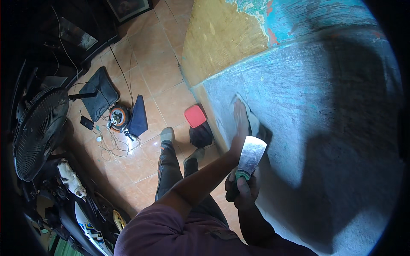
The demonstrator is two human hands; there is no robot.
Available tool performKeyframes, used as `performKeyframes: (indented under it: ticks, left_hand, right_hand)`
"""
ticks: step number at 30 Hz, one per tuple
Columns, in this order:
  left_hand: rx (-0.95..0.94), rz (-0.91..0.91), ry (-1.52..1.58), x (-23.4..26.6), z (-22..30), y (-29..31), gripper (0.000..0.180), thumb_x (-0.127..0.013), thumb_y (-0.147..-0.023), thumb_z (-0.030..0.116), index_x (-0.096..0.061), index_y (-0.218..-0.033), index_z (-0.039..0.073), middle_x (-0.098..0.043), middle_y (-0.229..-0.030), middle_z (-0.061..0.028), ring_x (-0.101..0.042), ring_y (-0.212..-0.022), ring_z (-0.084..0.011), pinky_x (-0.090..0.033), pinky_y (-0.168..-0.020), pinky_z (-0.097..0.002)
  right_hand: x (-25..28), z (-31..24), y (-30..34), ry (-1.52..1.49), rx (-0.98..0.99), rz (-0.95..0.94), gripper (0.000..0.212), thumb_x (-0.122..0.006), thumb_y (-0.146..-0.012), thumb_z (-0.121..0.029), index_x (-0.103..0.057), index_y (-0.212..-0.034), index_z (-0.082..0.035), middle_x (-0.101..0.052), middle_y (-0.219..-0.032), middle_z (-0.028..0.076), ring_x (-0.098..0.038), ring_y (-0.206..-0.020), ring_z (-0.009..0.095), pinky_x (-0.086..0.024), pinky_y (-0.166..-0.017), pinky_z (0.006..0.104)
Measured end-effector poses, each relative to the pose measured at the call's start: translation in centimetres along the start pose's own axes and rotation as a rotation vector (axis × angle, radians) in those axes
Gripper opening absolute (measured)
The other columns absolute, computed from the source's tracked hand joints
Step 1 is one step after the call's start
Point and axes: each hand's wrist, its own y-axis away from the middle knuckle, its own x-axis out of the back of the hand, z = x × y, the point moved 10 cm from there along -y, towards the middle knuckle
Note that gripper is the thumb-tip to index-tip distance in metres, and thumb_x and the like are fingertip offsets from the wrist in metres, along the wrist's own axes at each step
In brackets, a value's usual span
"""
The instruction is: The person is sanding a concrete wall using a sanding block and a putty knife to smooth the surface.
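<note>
My right hand (pixel 242 190) is wrapped round the green handle of a putty knife (pixel 252 152), its wide metal blade pointing up and away from me. My left hand (pixel 241 117) lies against the grey-blue wall (pixel 294 115), fingers stretched out and pressing a pale folded sheet (pixel 254 124) to the surface. Whether that sheet is cloth or sandpaper I cannot tell. The wall is streaked with whitish and bluish patches. Farther up are a bare tan patch (pixel 226 38) and peeling turquoise paint (pixel 316 17).
A red square lid or box (pixel 195 116) and a dark bag (pixel 201 135) lie by the wall's foot. A lit lamp (pixel 130 135) with tangled cables rests on the tiled floor (pixel 164 91). Leftward stand a black fan (pixel 40 128) and a motorbike (pixel 87 226) with a cat (pixel 71 179) on it.
</note>
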Motion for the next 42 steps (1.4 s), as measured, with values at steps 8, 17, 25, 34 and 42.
performKeyframes:
  ticks: [8,17,25,34,42]
  left_hand:
    - [0.018,0.112,0.184,2.2,1.2,-3.4,0.085,-0.047,-0.093,0.033,0.005,-0.145,-0.011,0.004,-0.154,-0.0311,0.004,-0.145,-0.0388,0.002,-0.116,-0.0434]
    - [-0.036,0.089,0.138,1.5,0.6,-1.5,0.082,-0.043,-0.096,0.034,0.004,-0.144,-0.013,0.004,-0.154,-0.0312,0.005,-0.144,-0.0393,0.003,-0.116,-0.0438]
    - [0.028,0.028,0.165,1.3,3.5,-4.0,0.082,-0.046,-0.094,0.030,0.003,-0.145,-0.011,0.003,-0.154,-0.0294,0.004,-0.145,-0.0373,0.003,-0.116,-0.0413]
    - [-0.015,0.002,0.174,1.9,5.8,-5.1,0.086,-0.050,-0.091,0.027,0.005,-0.145,-0.010,0.006,-0.154,-0.0289,0.007,-0.144,-0.0390,0.004,-0.116,-0.0435]
    - [-0.093,-0.038,-0.016,1.2,7.6,-4.0,0.087,-0.044,-0.093,0.039,0.006,-0.145,-0.011,0.008,-0.153,-0.0306,0.007,-0.145,-0.0382,0.004,-0.116,-0.0427]
  right_hand:
    - [-0.9,0.0,-0.9,-0.041,-0.008,-0.026,0.035,-0.057,-0.090,-0.018,-0.040,-0.115,-0.002,-0.057,-0.090,0.009,-0.052,-0.065,0.009,-0.042,-0.057,0.0225]
    - [-2.0,-0.7,-1.2,0.066,0.071,-0.042,0.040,-0.055,-0.090,-0.025,-0.039,-0.118,-0.001,-0.056,-0.085,0.010,-0.054,-0.060,0.016,-0.043,-0.053,0.0276]
    - [-2.5,-1.6,-1.2,-0.099,0.098,-0.005,0.038,-0.057,-0.090,-0.019,-0.040,-0.118,0.001,-0.058,-0.092,0.010,-0.053,-0.073,0.012,-0.045,-0.066,0.0259]
    - [-3.9,-2.8,-0.1,-0.015,0.035,-0.085,0.046,-0.058,-0.090,-0.021,-0.037,-0.124,0.001,-0.057,-0.091,0.010,-0.054,-0.075,0.012,-0.045,-0.068,0.0266]
    - [-4.1,-2.3,0.8,0.098,0.118,-0.098,0.033,-0.055,-0.092,-0.025,-0.042,-0.109,0.000,-0.056,-0.082,0.009,-0.054,-0.061,0.015,-0.043,-0.055,0.0268]
